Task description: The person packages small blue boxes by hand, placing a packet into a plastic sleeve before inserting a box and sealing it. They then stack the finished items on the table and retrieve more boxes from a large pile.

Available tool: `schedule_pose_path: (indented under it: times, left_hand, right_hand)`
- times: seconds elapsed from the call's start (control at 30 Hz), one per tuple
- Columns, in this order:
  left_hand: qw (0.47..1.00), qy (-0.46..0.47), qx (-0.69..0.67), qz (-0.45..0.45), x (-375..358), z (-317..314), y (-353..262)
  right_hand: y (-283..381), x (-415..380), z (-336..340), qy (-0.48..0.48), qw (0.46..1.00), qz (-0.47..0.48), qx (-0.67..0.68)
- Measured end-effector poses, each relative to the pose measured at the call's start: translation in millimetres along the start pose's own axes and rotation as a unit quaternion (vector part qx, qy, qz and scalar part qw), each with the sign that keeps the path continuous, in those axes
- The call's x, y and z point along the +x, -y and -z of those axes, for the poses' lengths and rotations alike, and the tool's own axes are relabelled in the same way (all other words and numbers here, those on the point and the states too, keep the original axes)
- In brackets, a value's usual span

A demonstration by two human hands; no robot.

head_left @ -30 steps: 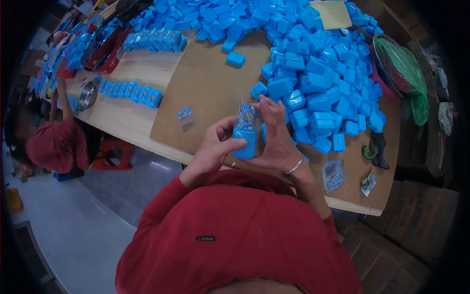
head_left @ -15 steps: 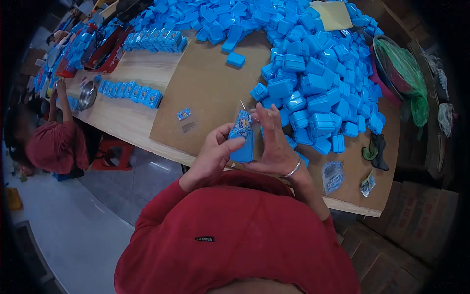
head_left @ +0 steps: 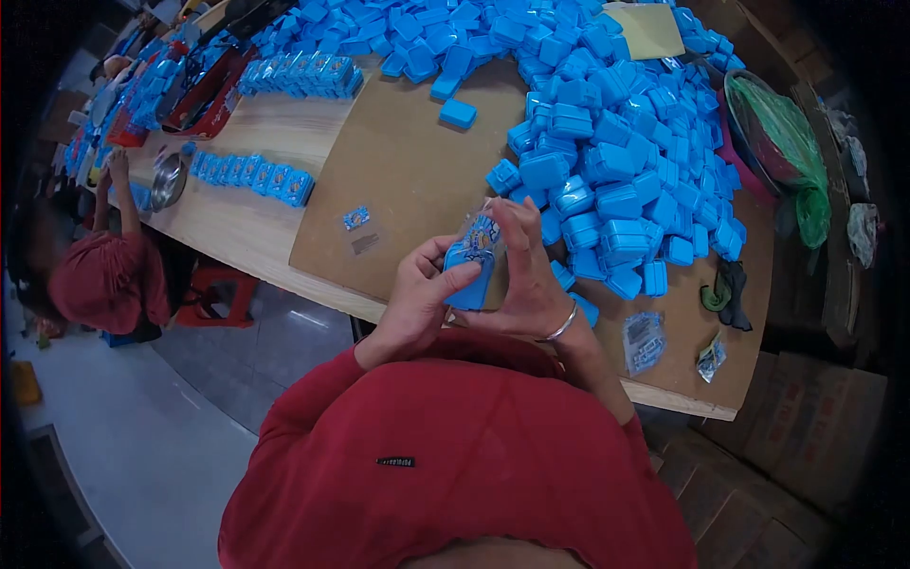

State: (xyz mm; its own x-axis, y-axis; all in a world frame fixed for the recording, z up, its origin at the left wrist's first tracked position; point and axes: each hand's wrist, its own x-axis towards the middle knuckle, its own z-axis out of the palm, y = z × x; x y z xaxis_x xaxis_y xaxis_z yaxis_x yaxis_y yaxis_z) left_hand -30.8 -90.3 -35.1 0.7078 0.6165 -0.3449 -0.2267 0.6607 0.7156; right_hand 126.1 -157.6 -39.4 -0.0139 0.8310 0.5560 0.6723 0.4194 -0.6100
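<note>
A small blue case [head_left: 472, 281] with a clear printed wrapper [head_left: 477, 239] over its upper part is between my hands, above the brown board. My left hand [head_left: 417, 289] grips the case from the left, thumb across its front. My right hand [head_left: 527, 275] is at the right side, its fingers raised and bent at the wrapper's top edge and its thumb low by the case. Whether the right fingertips pinch the film is hard to see. A flat printed wrapper [head_left: 358, 231] lies on the board to the left.
A large pile of blue cases [head_left: 607, 161] covers the back and right. Rows of wrapped cases [head_left: 251, 177] stand on the left. Small bags [head_left: 645, 342] and a dark cloth [head_left: 730, 296] lie at the right. A co-worker [head_left: 109, 280] sits at far left.
The wrapper's top has tilted to the right toward my right fingers, which have bent in closer to it. My left hand has moved slightly to the right with the case.
</note>
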Motion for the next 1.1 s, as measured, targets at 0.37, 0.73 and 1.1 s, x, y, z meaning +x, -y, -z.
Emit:
schedule_pose_path:
  times: [0.37, 0.73, 1.1]
  left_hand:
    - [0.998, 0.055, -0.026, -0.015, 5, -11, -2]
    - [0.999, 0.043, -0.002, -0.011, -2, -5, 1]
    - [0.877, -0.049, 0.411, -0.244, 5, -8, -20]
  right_hand:
    - [-6, 8, 5, -0.072, 0.996, 0.000, -0.052]
    - [-6, 6, 5, -0.096, 0.994, -0.016, 0.043]
    - [-15, 11, -13, -0.099, 0.994, -0.010, 0.040]
